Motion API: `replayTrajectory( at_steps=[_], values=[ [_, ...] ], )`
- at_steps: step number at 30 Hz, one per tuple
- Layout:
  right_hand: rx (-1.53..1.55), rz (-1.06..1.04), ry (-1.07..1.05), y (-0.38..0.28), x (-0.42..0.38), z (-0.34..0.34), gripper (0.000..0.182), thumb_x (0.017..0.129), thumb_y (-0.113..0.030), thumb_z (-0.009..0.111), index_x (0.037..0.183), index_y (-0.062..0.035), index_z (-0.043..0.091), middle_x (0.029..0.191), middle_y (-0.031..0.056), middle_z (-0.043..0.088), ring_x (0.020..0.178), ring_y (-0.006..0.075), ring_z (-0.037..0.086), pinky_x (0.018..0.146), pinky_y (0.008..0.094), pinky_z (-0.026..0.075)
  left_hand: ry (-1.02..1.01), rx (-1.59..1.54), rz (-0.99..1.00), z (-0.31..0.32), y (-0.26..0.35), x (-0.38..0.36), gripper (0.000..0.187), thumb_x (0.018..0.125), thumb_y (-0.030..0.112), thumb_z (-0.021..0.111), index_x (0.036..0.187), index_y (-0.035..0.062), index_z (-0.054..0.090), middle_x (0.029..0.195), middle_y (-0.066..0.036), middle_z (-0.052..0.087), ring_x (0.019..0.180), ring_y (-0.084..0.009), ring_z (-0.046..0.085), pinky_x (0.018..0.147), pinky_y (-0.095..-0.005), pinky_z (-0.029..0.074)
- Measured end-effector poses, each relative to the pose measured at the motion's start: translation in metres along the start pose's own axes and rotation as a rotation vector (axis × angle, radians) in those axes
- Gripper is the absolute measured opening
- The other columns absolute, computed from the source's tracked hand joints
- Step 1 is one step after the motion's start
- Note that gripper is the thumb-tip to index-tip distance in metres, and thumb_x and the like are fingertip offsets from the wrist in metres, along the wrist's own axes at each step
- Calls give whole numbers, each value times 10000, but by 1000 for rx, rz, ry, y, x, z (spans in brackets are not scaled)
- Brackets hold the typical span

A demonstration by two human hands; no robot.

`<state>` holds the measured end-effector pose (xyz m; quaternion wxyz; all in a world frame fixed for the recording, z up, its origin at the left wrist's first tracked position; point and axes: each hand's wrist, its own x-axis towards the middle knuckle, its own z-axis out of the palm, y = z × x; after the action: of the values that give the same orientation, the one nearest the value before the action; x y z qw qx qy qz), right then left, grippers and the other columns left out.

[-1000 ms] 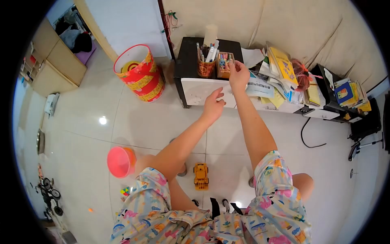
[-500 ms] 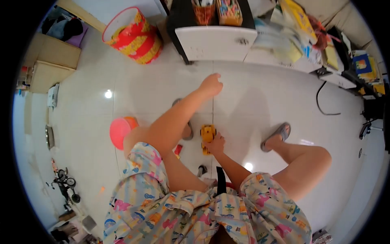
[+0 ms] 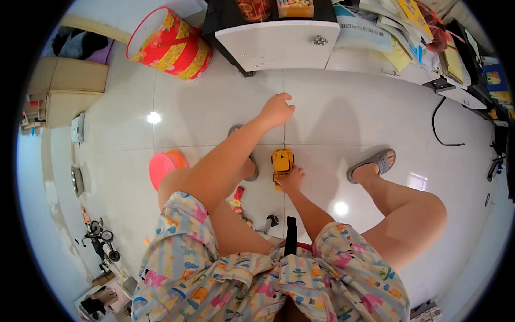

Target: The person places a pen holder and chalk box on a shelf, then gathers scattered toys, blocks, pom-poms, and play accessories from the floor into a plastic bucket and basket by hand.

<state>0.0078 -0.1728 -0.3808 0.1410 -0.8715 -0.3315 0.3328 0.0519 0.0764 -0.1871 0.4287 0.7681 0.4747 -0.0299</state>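
A right hand (image 3: 292, 178) rests on the lower end of a yellow toy truck (image 3: 282, 160) on the tiled floor (image 3: 316, 126), its fingers partly hiding the toy and its grip hard to judge, while the left hand (image 3: 277, 110) hovers above the floor, loosely curled, its palm hidden. A knee partly covers a pink bucket (image 3: 163, 169); the upper edge crops a patterned cup (image 3: 254, 9), and print on a plastic packet (image 3: 365, 33) is too small to read.
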Motion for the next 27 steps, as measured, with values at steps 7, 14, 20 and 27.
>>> replayTrajectory(
  at_steps=[7, 14, 20, 27],
  values=[
    [1066, 300, -226, -19, 61, -102, 668, 648, -122, 809, 1191, 26, 450, 1149, 138, 561, 1029, 227, 571, 903, 347, 475, -35, -63, 81, -22, 40, 17, 455, 857, 241, 614, 1239, 6, 538, 1085, -176, 631, 982, -288, 616, 857, -359, 479],
    [1319, -309, 152, -138, 89, -213, 568, 738, -47, 715, 1225, -10, 424, 1131, 86, 552, 1036, 179, 554, 897, 320, 470, 13, 2, 208, -96, 56, -2, 874, 734, 363, 762, 1397, -11, 333, 1220, -227, 556, 1127, -326, 558, 919, -401, 453],
    [904, -628, 175, -259, 58, -317, 529, 704, -70, 742, 1147, 27, 468, 1088, 132, 559, 952, 224, 602, 806, 342, 521, 128, -623, 111, -170, 65, -38, 1049, 680, 160, 826, 1459, 3, 142, 1113, -196, 579, 1028, -254, 597, 880, -353, 486],
    [654, -687, 283, -323, 110, -341, 715, 719, -160, 792, 1309, 20, 430, 1200, 173, 537, 1010, 224, 598, 699, 325, 549, 501, -1331, 137, -228, 46, -45, 871, 718, 50, 782, 1371, -33, 212, 1137, -185, 563, 985, -241, 626, 826, -343, 528]
  ],
)
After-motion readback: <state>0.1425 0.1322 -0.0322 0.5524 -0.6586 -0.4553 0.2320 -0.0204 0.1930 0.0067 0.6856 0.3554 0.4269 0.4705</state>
